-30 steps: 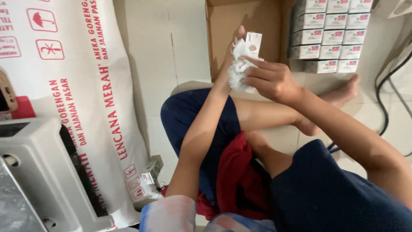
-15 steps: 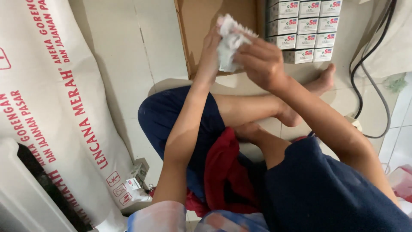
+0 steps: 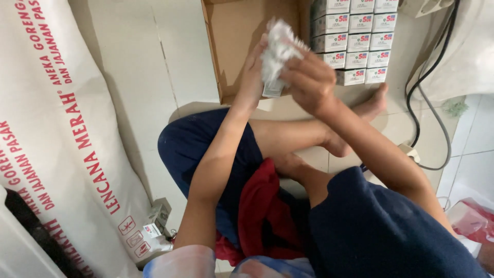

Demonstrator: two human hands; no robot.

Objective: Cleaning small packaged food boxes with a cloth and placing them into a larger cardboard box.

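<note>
Head view: a seated person's left hand [image 3: 253,72] and right hand [image 3: 310,82] close together around a small white box wrapped in crinkled clear plastic [image 3: 277,51], both gripping it, held above an open cardboard carton [image 3: 242,41]. Stacked white boxes [image 3: 355,41] fill the carton's right side; a black cable [image 3: 429,92] trails nearby.

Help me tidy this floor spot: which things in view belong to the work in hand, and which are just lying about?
In the work:
left hand
right hand
small white box in crinkled plastic wrap
stacked small white boxes
open cardboard carton

Lying about:
large white printed sack
black cable
red cloth
</note>
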